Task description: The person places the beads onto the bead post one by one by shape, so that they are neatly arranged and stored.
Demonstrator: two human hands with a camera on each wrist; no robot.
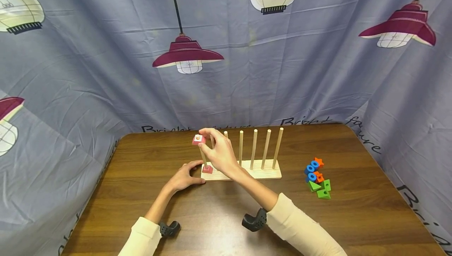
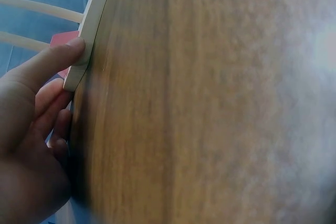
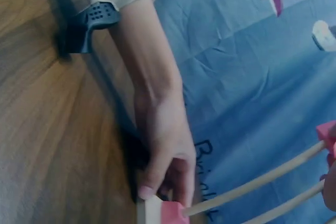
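I see the right hand (image 1: pixel 219 152) pinching a pink block (image 1: pixel 198 139) up at the leftmost peg (image 1: pixel 203 156), perhaps threaded on its tip; the left hand (image 1: pixel 181 176) grips the wooden base (image 1: pixel 261 172), 1 lower block (image 1: pixel 208 170) around that peg's foot.

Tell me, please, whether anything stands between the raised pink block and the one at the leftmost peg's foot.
Nothing visible does: below the raised pink block, pinched by the right hand, the leftmost peg looks bare down to the lower pink block.
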